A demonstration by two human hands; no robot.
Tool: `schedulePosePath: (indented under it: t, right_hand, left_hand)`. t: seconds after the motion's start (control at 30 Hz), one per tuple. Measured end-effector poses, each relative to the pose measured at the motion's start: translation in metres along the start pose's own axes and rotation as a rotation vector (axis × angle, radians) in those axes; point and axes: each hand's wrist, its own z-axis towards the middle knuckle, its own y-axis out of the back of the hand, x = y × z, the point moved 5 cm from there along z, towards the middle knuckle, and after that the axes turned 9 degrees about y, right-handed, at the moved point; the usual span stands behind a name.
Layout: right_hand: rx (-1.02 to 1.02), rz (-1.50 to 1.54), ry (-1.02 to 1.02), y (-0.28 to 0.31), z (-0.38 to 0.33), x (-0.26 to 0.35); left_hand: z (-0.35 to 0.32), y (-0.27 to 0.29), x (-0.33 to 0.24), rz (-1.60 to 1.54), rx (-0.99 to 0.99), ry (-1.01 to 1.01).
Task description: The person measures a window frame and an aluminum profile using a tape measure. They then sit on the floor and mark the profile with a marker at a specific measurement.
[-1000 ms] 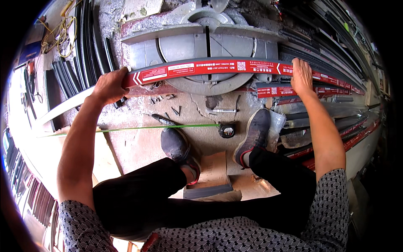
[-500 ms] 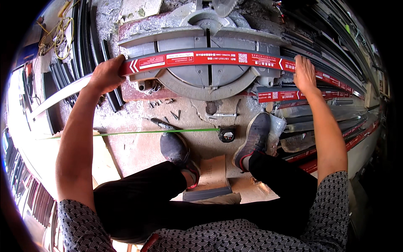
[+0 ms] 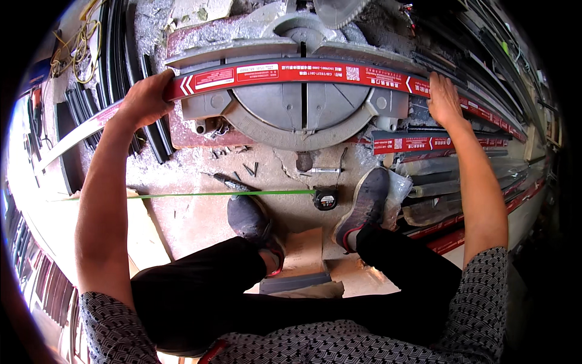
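Observation:
A long metal profile (image 3: 291,74) wrapped in red printed film lies across the grey miter saw base (image 3: 267,112). My left hand (image 3: 147,100) is closed around it left of the base. Right of the base, my right hand (image 3: 444,99) grips the same profile, fingers over its far edge. The bar runs in front of the saw's fence (image 3: 236,50) and covers part of the round table. Part of the saw blade (image 3: 339,11) shows at the top edge, above and behind the profile.
A tape measure (image 3: 325,198) with its green blade drawn out leftward lies on the floor between my shoes. Near it are a screwdriver-like tool (image 3: 233,182) and small scraps. Dark profiles (image 3: 115,54) lie at left; red-wrapped profiles (image 3: 418,143) are stacked at right.
The profile has shifted slightly toward the fence and tilted a little, its left part higher in view. Both hands have kept hold of it. The view itself has also moved slightly.

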Motion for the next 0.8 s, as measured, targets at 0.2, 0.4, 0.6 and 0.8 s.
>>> schedulePosePath:
  t: [0.2, 0.4, 0.6, 0.8]
  right_hand:
    - [-0.056, 0.093, 0.019, -0.008, 0.002, -0.002]
    - [-0.148, 0.029, -0.048, -0.008, 0.007, -0.003]
    - [-0.080, 0.038, -0.062, -0.007, -0.007, -0.010]
    - [-0.105, 0.091, -0.044, -0.006, 0.006, -0.001]
  left_hand:
    - [0.016, -0.001, 0.011, -0.120, -0.006, 0.075]
    - [0.033, -0.032, 0.057, -0.032, -0.119, 0.042]
    - [0.035, -0.025, 0.029, -0.118, -0.119, 0.069]
    - [0.023, -0.013, 0.009, 0.007, -0.165, 0.076]
